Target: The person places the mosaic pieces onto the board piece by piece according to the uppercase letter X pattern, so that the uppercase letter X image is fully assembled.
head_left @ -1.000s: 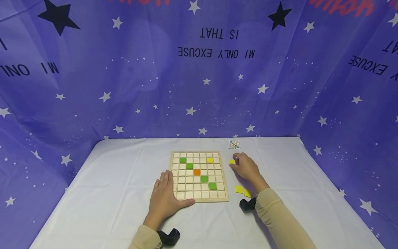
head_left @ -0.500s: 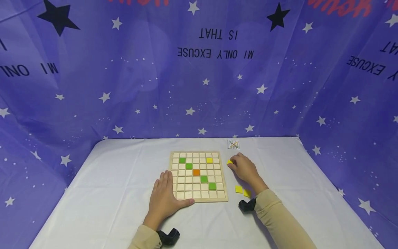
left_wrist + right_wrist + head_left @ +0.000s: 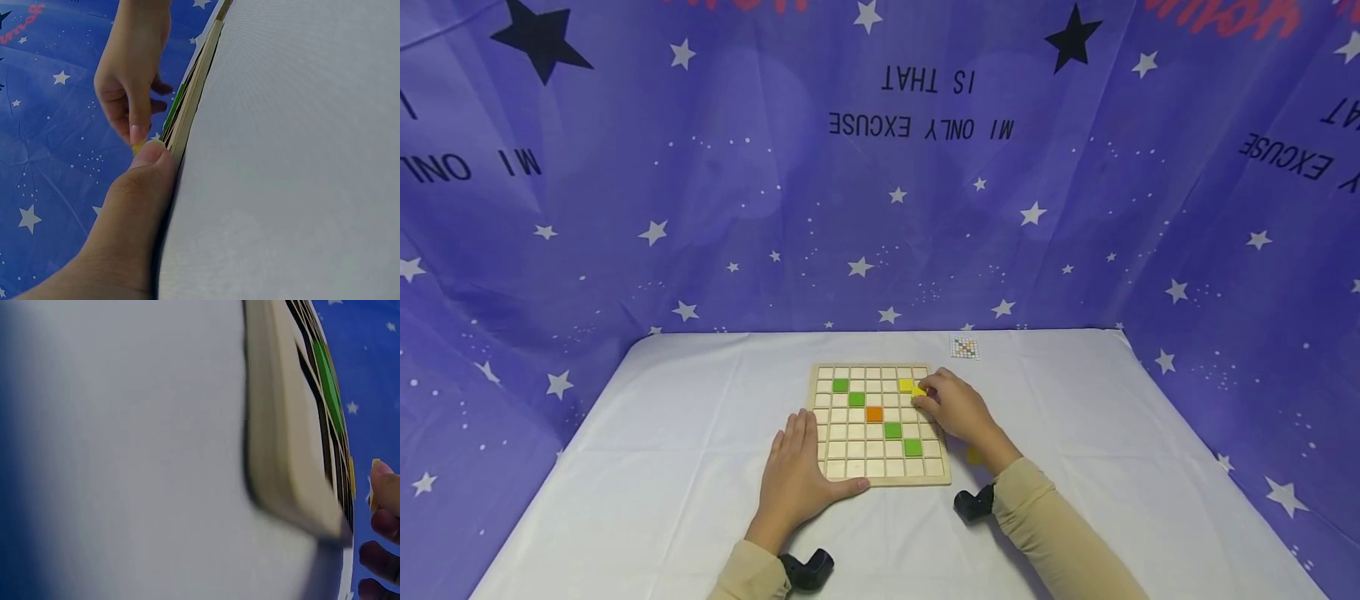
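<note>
My right hand (image 3: 958,410) is hovering over the far right part of the wooden grid board (image 3: 880,477), fingers curled and pinching a yellow tile (image 3: 918,391) just right of the yellow tile already seated (image 3: 906,385). My left hand (image 3: 795,479) is lying flat on the bench (image 3: 662,467), fingers straight and together, thumb touching the board's near left corner.

Wooden grid board (image 3: 880,425) is lying flat on the white cloth, holding four green tiles on a diagonal, one orange tile (image 3: 874,413) at centre and one yellow tile (image 3: 906,385) near its far right corner. A second small yellow square tile (image 3: 918,391) is sitting pinched at fingertips, tilted, just above the board's right-hand cells.
</note>
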`<state>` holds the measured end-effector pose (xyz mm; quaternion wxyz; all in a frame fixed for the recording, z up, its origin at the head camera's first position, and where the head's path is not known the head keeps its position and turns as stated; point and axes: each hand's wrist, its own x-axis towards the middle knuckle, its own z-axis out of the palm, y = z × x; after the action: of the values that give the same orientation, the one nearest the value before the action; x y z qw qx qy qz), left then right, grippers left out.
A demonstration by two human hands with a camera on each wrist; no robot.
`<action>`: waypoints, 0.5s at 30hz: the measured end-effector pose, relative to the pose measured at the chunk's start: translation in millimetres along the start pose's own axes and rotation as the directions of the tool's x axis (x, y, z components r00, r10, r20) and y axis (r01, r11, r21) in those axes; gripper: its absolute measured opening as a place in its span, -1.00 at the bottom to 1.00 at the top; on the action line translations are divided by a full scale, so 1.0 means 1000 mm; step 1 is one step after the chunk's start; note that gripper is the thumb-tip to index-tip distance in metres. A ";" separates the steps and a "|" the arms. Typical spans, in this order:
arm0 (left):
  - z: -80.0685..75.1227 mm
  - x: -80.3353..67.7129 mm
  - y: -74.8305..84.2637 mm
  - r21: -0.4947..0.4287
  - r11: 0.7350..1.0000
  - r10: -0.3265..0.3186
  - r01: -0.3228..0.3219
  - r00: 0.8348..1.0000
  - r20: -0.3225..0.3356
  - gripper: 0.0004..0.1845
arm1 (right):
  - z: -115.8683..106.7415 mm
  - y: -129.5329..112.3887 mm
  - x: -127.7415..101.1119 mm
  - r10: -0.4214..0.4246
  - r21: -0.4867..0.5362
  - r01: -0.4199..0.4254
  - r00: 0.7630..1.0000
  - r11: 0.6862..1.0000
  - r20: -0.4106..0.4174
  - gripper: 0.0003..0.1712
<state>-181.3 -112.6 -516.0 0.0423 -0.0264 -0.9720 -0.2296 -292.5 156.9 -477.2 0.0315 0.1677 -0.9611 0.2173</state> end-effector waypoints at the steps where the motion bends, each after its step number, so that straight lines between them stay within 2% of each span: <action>1: 0.000 0.000 0.000 0.001 1.000 0.000 0.000 1.000 0.001 0.62 | 0.002 -0.003 0.000 -0.008 0.003 0.008 1.000 1.000 0.003 -0.60; 9: 0.000 0.000 0.001 0.008 1.000 0.006 -0.006 1.000 -0.011 0.62 | 0.010 -0.024 0.002 -0.060 0.019 0.059 0.998 0.998 0.020 -0.66; 15: 0.000 -0.001 0.001 0.010 1.000 0.008 -0.008 1.000 -0.010 0.62 | 0.014 -0.030 0.005 -0.087 0.010 0.087 0.996 0.996 0.027 -0.67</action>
<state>-180.6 -112.2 -515.5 0.0483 -0.0287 -0.9728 -0.2247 -287.1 123.6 -477.3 0.0270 0.2127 -0.9521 0.2179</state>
